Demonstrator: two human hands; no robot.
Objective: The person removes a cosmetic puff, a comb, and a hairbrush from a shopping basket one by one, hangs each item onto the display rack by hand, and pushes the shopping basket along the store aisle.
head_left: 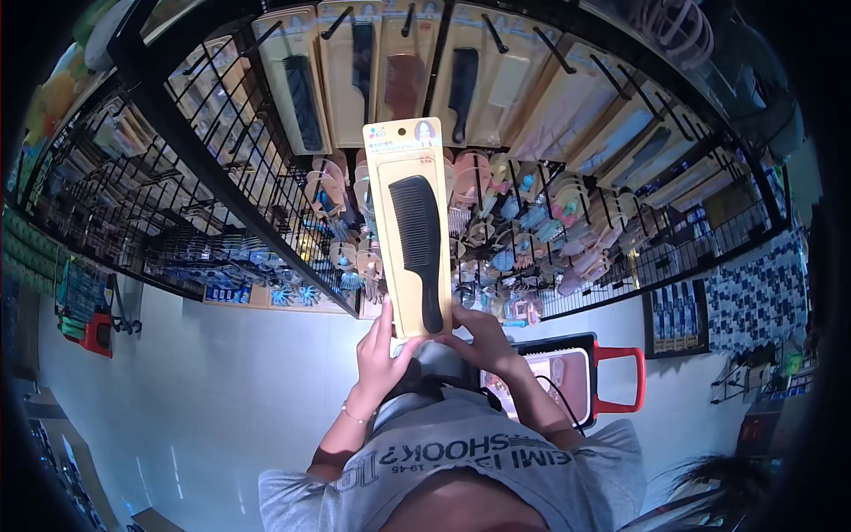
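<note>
A black comb (418, 232) in a tan card package (403, 306) is held upright in front of the body, its handle toward me. My left hand (379, 353) grips the lower left edge of the package, fingers behind and thumb near the bottom. At the lower right corner, my right hand (483, 339) pinches the same package. Beyond it, more packaged combs (461, 93) hang on black hooks of the rack.
A black wire rack (168, 142) with many hanging packages spans the far side. On the floor at my right stands a basket (592, 377) with a red handle (640, 379). A blue-patterned cloth (758, 293) hangs further right. Red-handled item (96, 335) stands at far left.
</note>
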